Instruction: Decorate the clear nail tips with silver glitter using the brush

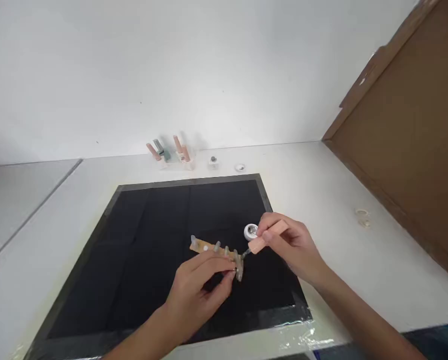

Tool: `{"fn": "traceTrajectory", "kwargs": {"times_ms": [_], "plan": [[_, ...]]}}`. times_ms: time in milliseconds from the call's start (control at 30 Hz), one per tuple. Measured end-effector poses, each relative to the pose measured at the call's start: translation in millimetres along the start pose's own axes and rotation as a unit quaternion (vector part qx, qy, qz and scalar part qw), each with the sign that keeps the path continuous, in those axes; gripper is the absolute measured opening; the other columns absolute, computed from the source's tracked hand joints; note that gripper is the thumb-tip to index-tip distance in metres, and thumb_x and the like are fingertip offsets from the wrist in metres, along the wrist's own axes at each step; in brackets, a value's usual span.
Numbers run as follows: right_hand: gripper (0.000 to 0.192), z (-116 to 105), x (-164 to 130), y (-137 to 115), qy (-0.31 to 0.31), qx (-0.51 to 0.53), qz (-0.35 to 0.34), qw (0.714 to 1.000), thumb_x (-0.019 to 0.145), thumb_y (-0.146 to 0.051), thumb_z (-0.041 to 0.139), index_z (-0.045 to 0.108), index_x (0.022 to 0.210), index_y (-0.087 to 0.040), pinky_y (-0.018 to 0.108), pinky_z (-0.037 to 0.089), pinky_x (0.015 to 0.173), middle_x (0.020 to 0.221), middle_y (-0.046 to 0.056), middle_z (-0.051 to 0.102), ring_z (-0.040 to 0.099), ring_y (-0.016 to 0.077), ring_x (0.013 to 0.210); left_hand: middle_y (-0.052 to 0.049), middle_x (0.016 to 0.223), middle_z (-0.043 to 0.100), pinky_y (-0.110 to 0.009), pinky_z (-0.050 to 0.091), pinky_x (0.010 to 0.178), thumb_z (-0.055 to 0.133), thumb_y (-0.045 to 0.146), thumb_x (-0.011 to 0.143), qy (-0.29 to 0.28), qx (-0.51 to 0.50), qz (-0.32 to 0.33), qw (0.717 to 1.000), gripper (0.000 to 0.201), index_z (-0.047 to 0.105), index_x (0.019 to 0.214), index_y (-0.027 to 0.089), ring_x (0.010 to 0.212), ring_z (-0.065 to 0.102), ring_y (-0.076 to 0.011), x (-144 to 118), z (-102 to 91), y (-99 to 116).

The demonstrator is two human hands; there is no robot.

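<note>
- Left hand (197, 292) reaches in from the lower left, forearm bare, palm down, fingers curled with thumb and fingertips pinched together.
- Right hand (289, 245) comes in from the lower right, forearm bare and angled up-left, fingers closed in a pen-like pinch.
- The hands sit near each other, not touching.

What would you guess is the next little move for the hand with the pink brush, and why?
Probably a short stroke along the end nail tip. The right hand holds the pink brush with its tip at the end of the strip of nail tips, which the left hand steadies on the black mat.
</note>
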State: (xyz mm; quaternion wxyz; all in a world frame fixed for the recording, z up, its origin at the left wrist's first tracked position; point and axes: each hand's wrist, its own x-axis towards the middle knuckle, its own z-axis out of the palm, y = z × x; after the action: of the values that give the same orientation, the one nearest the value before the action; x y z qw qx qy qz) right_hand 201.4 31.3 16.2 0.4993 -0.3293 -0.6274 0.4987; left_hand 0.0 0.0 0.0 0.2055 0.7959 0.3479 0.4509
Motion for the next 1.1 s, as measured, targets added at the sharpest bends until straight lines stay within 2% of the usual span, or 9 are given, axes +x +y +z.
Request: {"fn": "traceTrajectory", "kwargs": {"times_ms": [167, 233, 467, 667, 733, 867, 933, 1100], "plan": [[0.013, 1.1, -3.7, -2.3, -0.081, 0.016, -0.011, 0.997, 0.09, -0.029, 0.055, 0.061, 0.081, -0.021, 0.024, 0.036, 0.054, 0.069, -0.002, 0.057, 0.049, 0.0103, 0.06, -0.006, 0.074, 0.072, -0.02, 0.055, 0.065, 0.061, 0.001, 0.074, 0.002, 0.0, 0.004, 1.0, 0.017, 0.066, 0.084, 0.014, 0.067, 0.069, -0.0137, -1.8, -1.6, 2.1], [0.012, 2.4, -4.3, -3.4, -0.095, 0.013, -0.012, 0.995, 0.09, -0.027, 0.056, 0.061, 0.081, -0.021, 0.024, 0.037, 0.055, 0.069, -0.001, 0.057, 0.05, 0.0106, 0.06, -0.006, 0.073, 0.072, -0.02, 0.055, 0.065, 0.061, 0.0, 0.074, 0.003, 0.001, 0.006, 1.0, 0.017, 0.066, 0.083, 0.014, 0.066, 0.069, -0.0135, -0.7, -1.2, 3.0], [0.015, 3.7, -2.7, -4.3, -0.008, -0.008, 0.019, 1.0, 0.09, -0.022, 0.054, 0.061, 0.078, -0.022, 0.024, 0.039, 0.06, 0.072, -0.002, 0.056, 0.051, 0.0098, 0.065, -0.006, 0.071, 0.072, -0.018, 0.055, 0.064, 0.061, -0.001, 0.073, 0.011, 0.001, 0.015, 1.0, 0.018, 0.067, 0.081, 0.013, 0.065, 0.069, -0.0123, 2.7, -0.8, 5.1], [0.012, 3.1, -4.6, -6.1, -0.079, 0.012, 0.004, 0.997, 0.089, -0.025, 0.056, 0.061, 0.079, -0.021, 0.023, 0.039, 0.057, 0.069, -0.002, 0.059, 0.052, 0.01, 0.062, -0.006, 0.071, 0.071, -0.018, 0.055, 0.065, 0.061, -0.001, 0.073, 0.009, 0.001, 0.014, 1.0, 0.016, 0.066, 0.08, 0.013, 0.064, 0.068, -0.012, 3.0, -1.4, 4.2], [0.013, 4.1, -4.8, -5.8, -0.071, 0.006, 0.009, 0.997, 0.089, -0.023, 0.056, 0.061, 0.078, -0.021, 0.023, 0.04, 0.058, 0.07, -0.002, 0.059, 0.053, 0.01, 0.063, -0.006, 0.071, 0.071, -0.018, 0.055, 0.065, 0.061, -0.001, 0.073, 0.011, 0.0, 0.014, 1.0, 0.017, 0.066, 0.08, 0.013, 0.064, 0.068, -0.0118, 2.9, -1.0, 3.9], [0.014, 4.7, -3.5, -4.0, -0.014, -0.011, 0.021, 1.0, 0.09, -0.024, 0.054, 0.061, 0.079, -0.022, 0.024, 0.04, 0.06, 0.073, -0.002, 0.058, 0.053, 0.0106, 0.066, -0.006, 0.072, 0.071, -0.017, 0.055, 0.067, 0.061, -0.002, 0.073, 0.014, 0.0, 0.021, 1.0, 0.018, 0.066, 0.081, 0.013, 0.066, 0.069, -0.0117, 2.1, -0.3, 3.7], [0.014, 4.1, -3.2, -3.9, -0.01, -0.014, 0.018, 1.0, 0.09, -0.026, 0.055, 0.061, 0.079, -0.022, 0.025, 0.04, 0.06, 0.073, -0.001, 0.058, 0.053, 0.0113, 0.066, -0.006, 0.072, 0.071, -0.018, 0.055, 0.067, 0.061, -0.002, 0.073, 0.013, 0.0, 0.021, 1.0, 0.018, 0.066, 0.082, 0.013, 0.066, 0.069, -0.0117, 1.8, -0.5, 4.0], [0.011, 3.6, -4.7, -5.2, -0.087, -0.004, -0.007, 0.996, 0.089, -0.028, 0.057, 0.062, 0.082, -0.021, 0.026, 0.04, 0.056, 0.069, -0.001, 0.059, 0.052, 0.0122, 0.062, -0.005, 0.071, 0.071, -0.018, 0.055, 0.065, 0.06, -0.001, 0.074, 0.004, -0.003, 0.013, 1.0, 0.017, 0.066, 0.081, 0.014, 0.064, 0.068, -0.0118, 3.1, -1.7, 5.9]]}}
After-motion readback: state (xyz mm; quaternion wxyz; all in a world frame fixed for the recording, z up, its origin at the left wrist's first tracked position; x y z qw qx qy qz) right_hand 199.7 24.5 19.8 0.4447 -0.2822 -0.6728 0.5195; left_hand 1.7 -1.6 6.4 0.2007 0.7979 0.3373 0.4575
